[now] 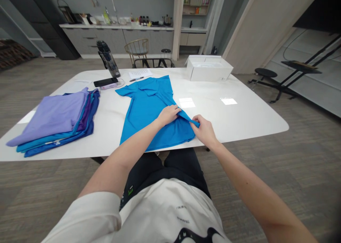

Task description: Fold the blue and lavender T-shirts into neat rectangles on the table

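Observation:
A bright blue short-sleeved shirt (144, 108) lies spread on the white table, its collar end away from me and its hem near the front edge. The right side of the shirt is partly folded inward. My left hand (169, 115) rests on the shirt, with curled fingers gripping cloth at this fold. At the lower right corner, my right hand (204, 130) pinches the side edge between thumb and fingers, lifting it slightly off the table.
Left on the table (253, 119) is a stack of folded clothes (55, 115), lavender on top. Behind it are a black phone (105, 82), a dark water bottle (108, 60), a pen (136, 79) and a paper sheet (144, 73). A white box (209, 68) stands at the back right.

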`<state>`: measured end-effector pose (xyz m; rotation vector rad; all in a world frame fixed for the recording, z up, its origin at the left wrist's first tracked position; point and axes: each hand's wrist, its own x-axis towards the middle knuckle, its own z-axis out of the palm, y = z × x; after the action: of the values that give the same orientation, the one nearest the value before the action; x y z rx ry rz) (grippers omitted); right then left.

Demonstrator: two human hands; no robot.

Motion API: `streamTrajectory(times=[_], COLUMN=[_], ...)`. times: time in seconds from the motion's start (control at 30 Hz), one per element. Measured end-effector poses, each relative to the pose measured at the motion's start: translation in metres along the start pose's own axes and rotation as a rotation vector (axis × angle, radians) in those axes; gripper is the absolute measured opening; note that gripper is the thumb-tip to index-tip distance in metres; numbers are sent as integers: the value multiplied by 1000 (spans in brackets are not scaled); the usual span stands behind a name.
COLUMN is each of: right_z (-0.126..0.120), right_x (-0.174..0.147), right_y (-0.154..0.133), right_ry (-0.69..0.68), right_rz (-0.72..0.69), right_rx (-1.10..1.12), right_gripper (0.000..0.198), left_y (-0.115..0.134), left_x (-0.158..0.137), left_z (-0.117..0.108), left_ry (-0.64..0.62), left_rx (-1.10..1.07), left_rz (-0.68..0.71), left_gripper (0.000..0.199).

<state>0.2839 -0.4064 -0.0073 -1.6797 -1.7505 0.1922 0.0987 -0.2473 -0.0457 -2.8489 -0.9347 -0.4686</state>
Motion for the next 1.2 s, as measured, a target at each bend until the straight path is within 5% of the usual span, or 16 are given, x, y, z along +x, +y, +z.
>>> streamTrajectory(times=[0.17, 0.33, 0.67, 0.83, 1.03, 1.2], right_z=[11, 40, 59, 45, 14, 5], right_x=[-18, -33, -39, -29, -44, -60], right_y=[-37, -48, -60, -25, 9, 18], right_ry=[-41, -245, -375, -313, -404, -349], right_rz=[-308, -480, -516, -360, -369, -307], right_rx=[-18, -197, -190, -233, -225, -208], right_gripper=[10, 12, 29, 29, 25, 27], left_y=[-4, -23, -23, -3, 31, 45], left_x=[-44, -84, -100, -106, -119, -137], left_z=[-16, -25, -30, -31, -48, -62], left_ry=[103, -3, -79, -48, -100, -156], left_rx=[52, 110, -155, -254, -258, -227], left_rz=[-23, -35, -10, 36, 119, 157], left_gripper=[30, 32, 37, 32, 33, 42])
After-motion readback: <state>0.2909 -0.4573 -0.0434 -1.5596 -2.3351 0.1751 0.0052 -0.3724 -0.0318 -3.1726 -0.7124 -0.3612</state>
